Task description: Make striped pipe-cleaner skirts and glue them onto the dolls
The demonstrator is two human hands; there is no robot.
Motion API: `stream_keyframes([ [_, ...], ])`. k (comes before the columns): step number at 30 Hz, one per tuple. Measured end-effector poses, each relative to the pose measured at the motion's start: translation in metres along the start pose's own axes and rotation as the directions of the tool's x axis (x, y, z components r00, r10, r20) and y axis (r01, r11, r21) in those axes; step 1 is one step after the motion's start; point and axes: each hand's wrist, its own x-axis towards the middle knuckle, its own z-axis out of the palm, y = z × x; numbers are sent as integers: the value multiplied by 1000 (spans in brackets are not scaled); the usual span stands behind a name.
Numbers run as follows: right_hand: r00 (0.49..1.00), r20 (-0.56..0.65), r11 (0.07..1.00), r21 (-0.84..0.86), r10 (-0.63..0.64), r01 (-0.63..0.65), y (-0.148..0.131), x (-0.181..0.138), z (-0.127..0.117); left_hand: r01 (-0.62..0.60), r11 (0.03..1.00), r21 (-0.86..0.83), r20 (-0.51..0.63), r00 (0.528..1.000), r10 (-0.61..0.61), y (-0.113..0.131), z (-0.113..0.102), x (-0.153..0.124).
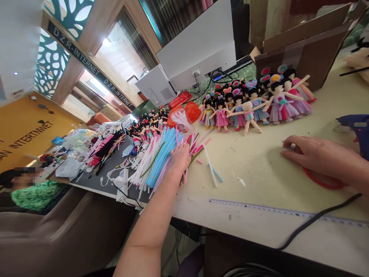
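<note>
Workplace with two bare hands over a pale counter (pixel 253 165), which spans the centre and right of the frame. A white monitor (pixel 201 42), seen from behind, stands at upper centre; a cardboard box (pixel 300 59) occupies the upper right. Before the box stands a cluster of small dolls (pixel 281 102) in coloured dresses. The pile of slender stems (pixel 163 157), white, blue, lilac and pink, lies left of centre. The right hand (pixel 317 156), at the right edge, rests with bent fingers over a red loop (pixel 325 182); whether they grip it cannot be determined. The left hand (pixel 181 156) touches the pile's right side, its fingers curled among the stems; whether any are grasped cannot be told. A measuring strip (pixel 268 210) lies along the near edge. Smallest: a loose white stem (pixel 210 165) and a shorter blue one (pixel 218 175), near the centre.
</note>
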Motion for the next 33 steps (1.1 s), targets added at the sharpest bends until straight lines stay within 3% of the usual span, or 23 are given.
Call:
stream_keyframes([
  [5,1000,10,1000,10,5,-5,0,1,-1,-70,997,27,66,996,68,-6,-6,-1],
  [12,1000,25,1000,27,-12,11,2,2,-2,-78,984,160,102,993,62,-1,-5,-4],
  [18,1000,15,999,37,-23,22,2,3,0,11,981,192,108,994,-33,4,-1,2],
  [20,999,1,999,41,-33,33,4,4,3,53,989,134,105,992,-68,3,-5,4],
  [24,998,-38,998,41,-52,53,7,6,7,160,978,-133,130,981,-143,-7,-15,6],
  [33,996,-42,997,23,-79,80,14,7,14,125,843,-524,119,990,-72,-37,-18,10],
])
